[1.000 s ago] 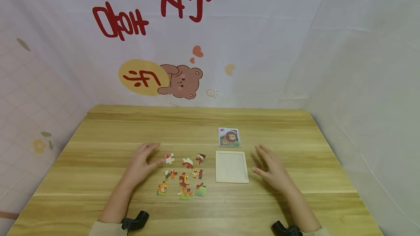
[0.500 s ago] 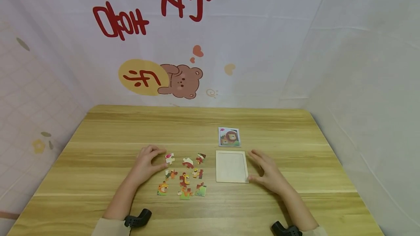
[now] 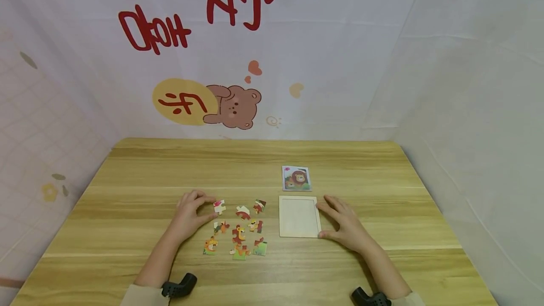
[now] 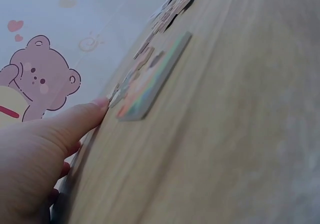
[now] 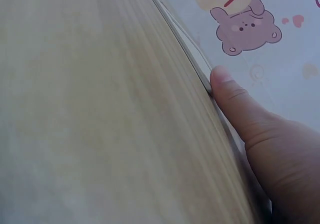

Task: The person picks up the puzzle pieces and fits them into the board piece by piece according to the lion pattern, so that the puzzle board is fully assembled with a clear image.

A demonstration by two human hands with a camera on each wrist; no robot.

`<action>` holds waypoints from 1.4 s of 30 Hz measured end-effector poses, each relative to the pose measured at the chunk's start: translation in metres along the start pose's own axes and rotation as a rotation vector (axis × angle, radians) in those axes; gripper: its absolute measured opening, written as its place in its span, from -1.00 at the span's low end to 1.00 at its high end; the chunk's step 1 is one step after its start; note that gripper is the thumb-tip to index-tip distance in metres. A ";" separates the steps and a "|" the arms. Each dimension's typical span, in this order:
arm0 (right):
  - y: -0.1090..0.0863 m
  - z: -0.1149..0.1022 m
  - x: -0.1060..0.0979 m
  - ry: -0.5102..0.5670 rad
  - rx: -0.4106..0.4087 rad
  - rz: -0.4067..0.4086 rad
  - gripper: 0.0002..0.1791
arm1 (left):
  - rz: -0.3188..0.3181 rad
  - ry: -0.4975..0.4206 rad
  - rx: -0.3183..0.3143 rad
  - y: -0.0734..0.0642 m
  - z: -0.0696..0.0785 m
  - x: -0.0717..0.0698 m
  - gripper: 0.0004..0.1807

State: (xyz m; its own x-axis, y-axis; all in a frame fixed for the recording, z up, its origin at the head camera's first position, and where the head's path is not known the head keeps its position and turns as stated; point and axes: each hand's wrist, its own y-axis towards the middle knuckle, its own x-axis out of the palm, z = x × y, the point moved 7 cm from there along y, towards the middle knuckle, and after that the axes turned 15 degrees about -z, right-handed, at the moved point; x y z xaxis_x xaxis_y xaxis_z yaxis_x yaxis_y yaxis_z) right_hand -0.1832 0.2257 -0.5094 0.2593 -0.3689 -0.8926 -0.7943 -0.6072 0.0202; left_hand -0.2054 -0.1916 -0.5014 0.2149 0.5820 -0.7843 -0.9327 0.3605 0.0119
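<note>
In the head view my left hand (image 3: 190,216) is at the left side of the scattered jigsaw pieces. Its index finger and thumb lie spread at the left edge of a white and pink corner piece (image 3: 219,207), which is flat on the table. In the left wrist view the thumb (image 4: 82,119) reaches the edge of the pieces, beyond a green-edged piece (image 4: 150,91). My right hand (image 3: 347,225) rests beside the pale puzzle tray (image 3: 299,198), index finger and thumb apart at its right rim. From the right wrist camera, the thumb (image 5: 240,104) touches the tray's corner.
Other lion-picture pieces, such as a brown and yellow one (image 3: 239,234), lie in loose rows between the left hand and the tray. A lion picture card (image 3: 297,178) lies behind the tray. A printed cloth (image 3: 331,60) hangs behind the wooden table (image 3: 178,155).
My left hand has moved right to the corner piece. My right hand has moved left to the tray's rim. Pieces, tray and card have stayed in place.
</note>
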 end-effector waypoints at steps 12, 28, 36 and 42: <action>0.001 0.004 0.003 0.019 0.042 -0.043 -0.09 | 0.054 -0.010 0.032 0.000 0.004 -0.002 -0.70; 0.000 0.002 0.002 -0.001 0.012 0.000 -0.09 | 0.081 -0.067 0.133 0.000 0.025 -0.003 -0.70; -0.001 0.001 0.003 0.005 0.030 -0.031 -0.11 | 0.060 -0.091 0.187 0.005 0.048 0.009 -0.69; 0.000 0.004 0.003 0.014 0.050 -0.056 -0.11 | 0.050 -0.098 0.239 0.013 0.066 0.017 -0.71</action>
State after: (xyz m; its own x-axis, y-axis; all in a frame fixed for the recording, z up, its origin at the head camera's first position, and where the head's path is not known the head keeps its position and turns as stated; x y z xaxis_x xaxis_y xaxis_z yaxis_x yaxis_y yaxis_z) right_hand -0.1847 0.2277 -0.5139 0.3117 -0.3457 -0.8851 -0.8045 -0.5917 -0.0522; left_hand -0.1947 -0.1287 -0.4738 0.2081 0.6670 -0.7154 -0.8506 0.4845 0.2043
